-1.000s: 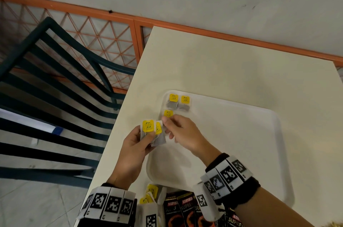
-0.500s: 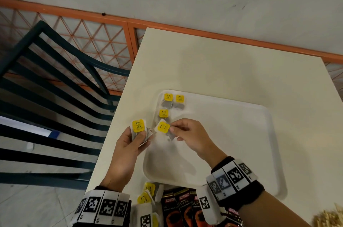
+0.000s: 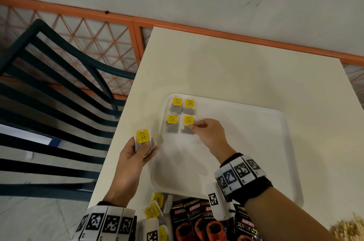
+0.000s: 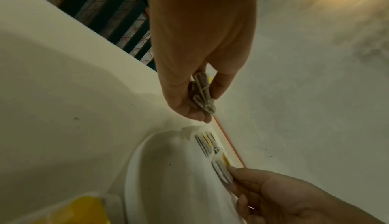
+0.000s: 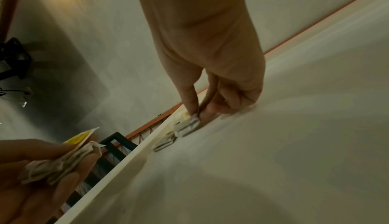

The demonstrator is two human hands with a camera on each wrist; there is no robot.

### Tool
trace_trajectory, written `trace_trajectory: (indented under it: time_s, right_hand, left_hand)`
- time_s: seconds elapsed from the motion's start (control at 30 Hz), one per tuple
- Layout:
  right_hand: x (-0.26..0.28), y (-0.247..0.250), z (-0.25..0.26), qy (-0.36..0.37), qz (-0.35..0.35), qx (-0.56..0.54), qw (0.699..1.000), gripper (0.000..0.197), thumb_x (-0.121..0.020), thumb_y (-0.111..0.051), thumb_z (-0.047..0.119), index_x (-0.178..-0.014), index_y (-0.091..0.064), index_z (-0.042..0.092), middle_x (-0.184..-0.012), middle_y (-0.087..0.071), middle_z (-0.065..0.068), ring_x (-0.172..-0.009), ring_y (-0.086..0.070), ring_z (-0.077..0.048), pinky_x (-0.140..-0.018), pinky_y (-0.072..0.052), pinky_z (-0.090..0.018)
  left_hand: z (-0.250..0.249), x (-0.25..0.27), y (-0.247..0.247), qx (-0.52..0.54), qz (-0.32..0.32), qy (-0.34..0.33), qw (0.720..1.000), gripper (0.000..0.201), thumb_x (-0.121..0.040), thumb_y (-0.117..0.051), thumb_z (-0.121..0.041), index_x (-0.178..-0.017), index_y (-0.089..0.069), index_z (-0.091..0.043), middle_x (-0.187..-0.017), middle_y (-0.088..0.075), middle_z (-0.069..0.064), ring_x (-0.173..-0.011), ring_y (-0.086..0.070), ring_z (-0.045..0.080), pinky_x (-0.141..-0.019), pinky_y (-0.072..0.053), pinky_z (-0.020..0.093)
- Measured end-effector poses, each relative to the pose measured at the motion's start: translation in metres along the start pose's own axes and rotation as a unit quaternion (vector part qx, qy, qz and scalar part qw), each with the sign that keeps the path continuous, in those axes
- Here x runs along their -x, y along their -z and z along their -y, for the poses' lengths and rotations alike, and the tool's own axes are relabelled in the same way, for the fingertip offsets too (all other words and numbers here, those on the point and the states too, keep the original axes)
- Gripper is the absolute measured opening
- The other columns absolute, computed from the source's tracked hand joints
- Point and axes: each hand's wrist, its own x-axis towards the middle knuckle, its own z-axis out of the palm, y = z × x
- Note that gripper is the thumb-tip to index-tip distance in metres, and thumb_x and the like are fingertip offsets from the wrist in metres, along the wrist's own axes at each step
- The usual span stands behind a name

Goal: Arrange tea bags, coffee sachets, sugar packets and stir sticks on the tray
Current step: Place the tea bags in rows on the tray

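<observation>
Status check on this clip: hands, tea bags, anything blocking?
Right hand pinching fourth tea bag down on tray. Left hand holding spare tea bags off tray's left edge. Nothing in the way.

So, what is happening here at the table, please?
A person is laying tea bags out on a white tray. Four bags lie in a two-by-two block in its far left corner. The right hand pinches the fourth tea bag, setting it in place. The left hand holds more tea bags beside the tray. Coffee sachets and spare tea bags wait on the table's near edge.
</observation>
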Motion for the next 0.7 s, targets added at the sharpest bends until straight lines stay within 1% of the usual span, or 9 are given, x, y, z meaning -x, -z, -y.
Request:
trace_trajectory:
  time_s: [0.07,0.13,0.23,0.33,0.4,0.47,0.53,0.6,0.7]
  right_hand:
    - [-0.001,-0.002,0.002,-0.008,0.007,0.018,1.0,0.017,-0.079,-0.071,0.024,-0.086,-0.069,0.009,-0.083,-0.066,-0.003,-0.077,-0.055,-0.014,-0.067,-0.04,-0.023]
    - [-0.001,-0.003,0.004,-0.013,0.005,0.027,1.0,0.019,-0.078,-0.072,0.023,-0.089,-0.069,0.008,-0.083,-0.064,-0.002,-0.08,-0.055,-0.014,-0.07,-0.04,-0.023]
    - [-0.003,-0.003,0.005,-0.006,0.006,0.034,0.999,0.021,-0.077,-0.073,0.024,-0.089,-0.068,0.008,-0.081,-0.061,0.001,-0.08,-0.054,-0.014,-0.07,-0.039,-0.023]
    - [-0.005,-0.004,0.003,0.0,0.001,0.034,0.999,0.017,-0.077,-0.072,0.023,-0.083,-0.061,0.012,-0.075,-0.057,0.005,-0.079,-0.053,-0.014,-0.058,-0.038,-0.019]
    - [-0.003,-0.005,0.001,0.003,-0.007,0.024,1.0,0.02,-0.078,-0.071,0.022,-0.082,-0.054,0.013,-0.07,-0.051,0.008,-0.077,-0.052,-0.015,-0.055,-0.036,-0.015]
    - [0.001,-0.004,-0.001,0.019,-0.014,0.027,0.999,0.019,-0.081,-0.068,0.022,-0.087,-0.053,0.012,-0.069,-0.048,0.008,-0.077,-0.052,-0.018,-0.058,-0.039,-0.021]
    - [0.011,-0.005,-0.001,0.054,-0.011,0.035,0.998,0.018,-0.084,-0.063,0.023,-0.093,-0.056,0.01,-0.069,-0.048,0.008,-0.076,-0.052,-0.018,-0.066,-0.04,-0.025]
    - [0.024,-0.007,0.003,0.092,0.016,0.023,0.995,0.018,-0.087,-0.061,0.026,-0.096,-0.06,0.011,-0.069,-0.049,0.011,-0.069,-0.05,-0.012,-0.067,-0.037,-0.02]
    - [0.047,-0.014,0.006,0.119,0.13,-0.023,0.984,0.02,-0.088,-0.06,0.028,-0.1,-0.064,0.014,-0.072,-0.055,0.015,-0.066,-0.052,-0.001,-0.064,-0.039,-0.012]
  left_hand:
    - [0.001,0.0,0.001,-0.002,0.003,0.002,1.0,0.027,-0.093,-0.048,-0.01,-0.118,-0.057,-0.007,-0.101,-0.066,0.005,-0.096,-0.065,0.02,-0.081,-0.055,0.023]
    - [0.001,0.001,0.001,-0.004,0.006,0.003,1.0,0.027,-0.093,-0.048,-0.011,-0.119,-0.057,-0.008,-0.102,-0.066,0.005,-0.095,-0.066,0.018,-0.081,-0.055,0.022]
    - [0.003,0.001,0.002,-0.005,0.01,0.002,1.0,0.027,-0.093,-0.048,-0.011,-0.118,-0.057,-0.008,-0.099,-0.066,0.004,-0.092,-0.067,0.016,-0.083,-0.055,0.023]
    - [0.003,0.001,0.001,-0.013,0.017,-0.002,1.0,0.022,-0.093,-0.048,-0.009,-0.112,-0.059,-0.009,-0.096,-0.066,0.003,-0.089,-0.068,0.015,-0.085,-0.054,0.024]
    - [0.003,0.002,-0.001,-0.02,0.025,-0.002,0.999,0.018,-0.092,-0.049,-0.008,-0.104,-0.061,-0.01,-0.092,-0.067,0.003,-0.091,-0.068,0.018,-0.086,-0.054,0.026]
    - [0.001,0.003,-0.003,-0.028,0.036,0.001,0.999,0.016,-0.091,-0.05,-0.007,-0.102,-0.062,-0.009,-0.092,-0.069,0.003,-0.093,-0.067,0.019,-0.088,-0.054,0.03]
    - [-0.001,0.004,-0.006,-0.041,0.042,-0.002,0.998,0.018,-0.091,-0.051,-0.007,-0.105,-0.062,-0.009,-0.096,-0.07,0.003,-0.094,-0.067,0.018,-0.09,-0.052,0.034]
    - [-0.003,0.005,-0.01,-0.058,0.041,-0.014,0.997,0.021,-0.091,-0.051,-0.007,-0.107,-0.062,-0.013,-0.104,-0.069,0.006,-0.099,-0.065,0.019,-0.091,-0.051,0.034]
    - [-0.006,0.007,-0.014,-0.079,0.043,-0.033,0.995,0.023,-0.091,-0.05,-0.005,-0.106,-0.062,-0.018,-0.106,-0.068,0.01,-0.099,-0.063,0.021,-0.089,-0.05,0.032]
